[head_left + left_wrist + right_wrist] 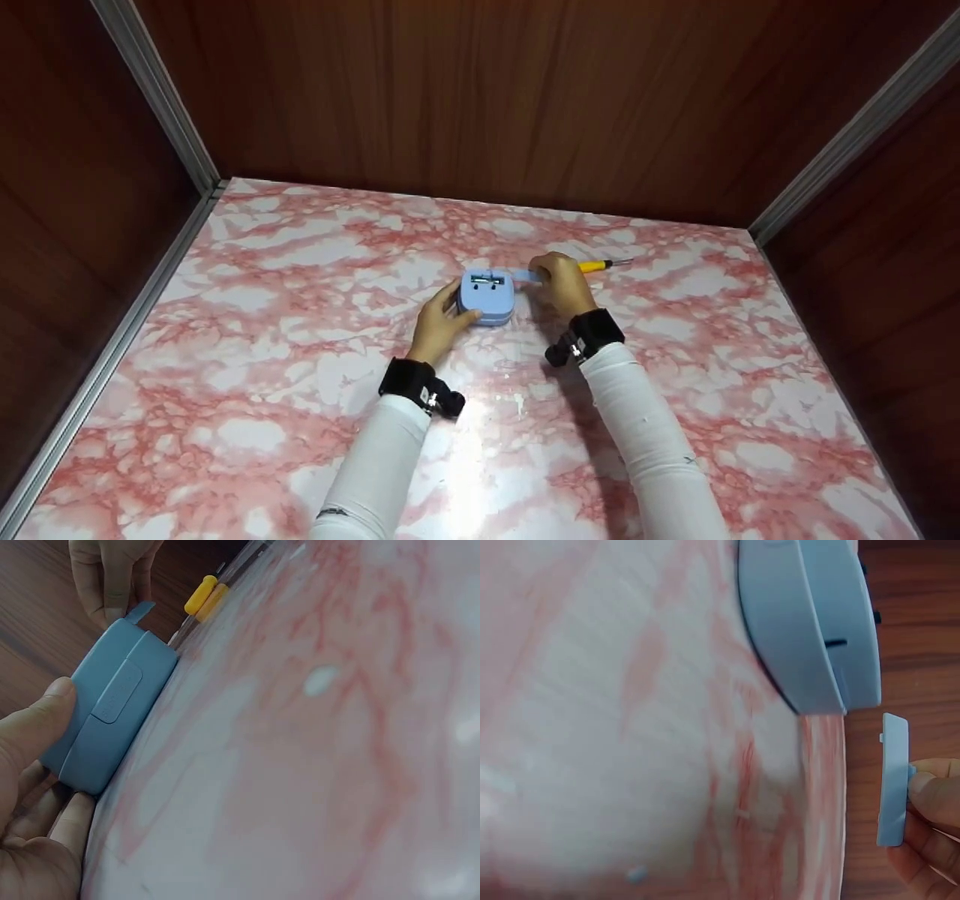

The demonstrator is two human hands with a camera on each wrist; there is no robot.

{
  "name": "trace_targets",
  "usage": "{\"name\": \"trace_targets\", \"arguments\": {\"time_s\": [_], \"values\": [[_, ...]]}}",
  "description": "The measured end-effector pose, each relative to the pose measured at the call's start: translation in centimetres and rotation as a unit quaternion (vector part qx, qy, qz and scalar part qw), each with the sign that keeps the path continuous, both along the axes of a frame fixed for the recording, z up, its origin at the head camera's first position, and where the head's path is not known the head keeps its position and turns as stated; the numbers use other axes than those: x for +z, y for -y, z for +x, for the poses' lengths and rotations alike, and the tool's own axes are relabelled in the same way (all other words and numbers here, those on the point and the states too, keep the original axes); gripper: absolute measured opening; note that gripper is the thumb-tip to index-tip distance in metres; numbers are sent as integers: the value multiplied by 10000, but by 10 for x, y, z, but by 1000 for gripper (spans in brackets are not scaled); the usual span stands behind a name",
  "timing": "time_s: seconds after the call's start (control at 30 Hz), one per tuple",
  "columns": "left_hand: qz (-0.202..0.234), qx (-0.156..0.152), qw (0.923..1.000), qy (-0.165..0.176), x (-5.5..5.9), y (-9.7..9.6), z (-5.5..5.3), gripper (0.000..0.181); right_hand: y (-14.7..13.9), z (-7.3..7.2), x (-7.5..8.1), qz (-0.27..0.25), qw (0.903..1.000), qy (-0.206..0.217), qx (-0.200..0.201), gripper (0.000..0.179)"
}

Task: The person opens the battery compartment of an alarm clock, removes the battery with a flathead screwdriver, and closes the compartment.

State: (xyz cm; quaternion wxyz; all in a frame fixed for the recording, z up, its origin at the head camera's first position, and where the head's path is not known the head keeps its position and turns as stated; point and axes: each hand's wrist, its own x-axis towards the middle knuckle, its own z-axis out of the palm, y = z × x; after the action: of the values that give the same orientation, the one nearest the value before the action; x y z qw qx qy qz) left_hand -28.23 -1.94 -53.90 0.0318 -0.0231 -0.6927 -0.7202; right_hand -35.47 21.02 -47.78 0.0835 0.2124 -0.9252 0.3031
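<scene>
My left hand (442, 324) grips a light blue, rounded-square battery-powered device (489, 301) on the table, thumb on one side and fingers on the other. In its top face is an uncovered battery slot (487, 280), with two small dark spots beside it. Just right of the device, my right hand (561, 281) pinches a flat light blue battery cover (893, 784) between thumb and fingers. The cover is apart from the device in the right wrist view and has a small tab on its edge. A seam runs round the device's side (112, 701) in the left wrist view.
A screwdriver with a yellow handle (592, 266) lies on the table just beyond my right hand, its shaft toward the right. The red-and-white marbled table (300, 420) is bordered by dark wood panels (465, 97) with metal corner strips.
</scene>
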Motion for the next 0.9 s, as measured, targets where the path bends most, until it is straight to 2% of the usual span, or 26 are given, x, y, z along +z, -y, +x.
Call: {"name": "trace_targets", "arguments": {"time_s": [0.2, 0.3, 0.6, 0.9], "values": [[-67, -48, 9999, 76, 1, 1, 2, 74, -12, -4, -7, -128, 9989, -373, 256, 17], [-40, -13, 10000, 87, 1, 1, 2, 74, -18, -4, -9, -110, 9986, -461, 238, 27], [-23, 8, 9998, 192, 1, 1, 3, 76, -36, -6, -8, 40, 9984, -560, 102, 26], [62, 8, 9997, 254, 4, 2, 3, 75, -49, -7, -4, 239, 9992, -211, -223, 28]]}}
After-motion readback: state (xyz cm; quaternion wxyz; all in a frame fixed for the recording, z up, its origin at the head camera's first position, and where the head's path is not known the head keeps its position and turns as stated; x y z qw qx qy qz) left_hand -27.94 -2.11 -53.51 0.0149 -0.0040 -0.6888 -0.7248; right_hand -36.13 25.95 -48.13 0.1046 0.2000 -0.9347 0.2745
